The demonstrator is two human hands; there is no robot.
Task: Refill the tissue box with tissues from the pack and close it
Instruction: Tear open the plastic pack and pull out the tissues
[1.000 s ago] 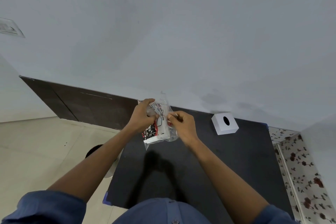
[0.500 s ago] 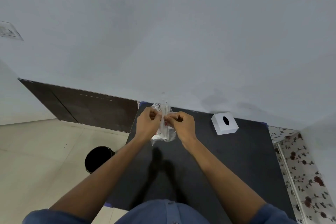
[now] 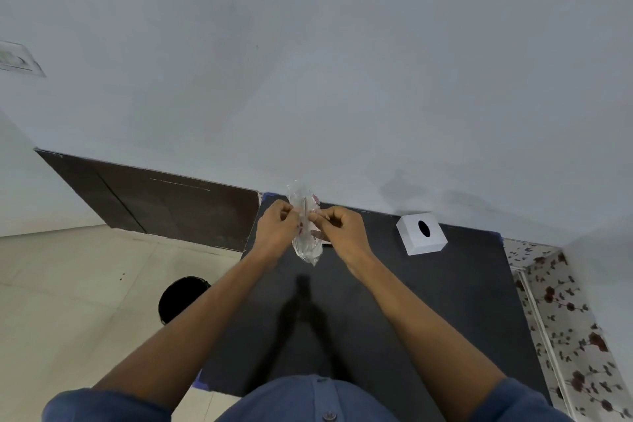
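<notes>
I hold a clear plastic tissue pack [image 3: 306, 243] with red print upright above the far left part of the black table [image 3: 428, 301]. My left hand [image 3: 276, 229] pinches its left side and my right hand [image 3: 339, 231] pinches its right side, fingertips almost meeting at the wrapper's upper half. The pack looks thin and crumpled, seen edge-on. A white cube tissue box [image 3: 422, 233] with a dark oval slot on top stands closed on the table's far right, apart from both hands.
A black round bin [image 3: 181, 298] stands on the tiled floor left of the table. The table's far edge meets a pale wall with a dark skirting panel [image 3: 154, 205]. A flowered surface [image 3: 565, 325] lies along the table's right side.
The pack has turned from facing me to edge-on, and both hands have closed together on its upper part. The hands have risen slightly toward the wall. The box has not moved.
</notes>
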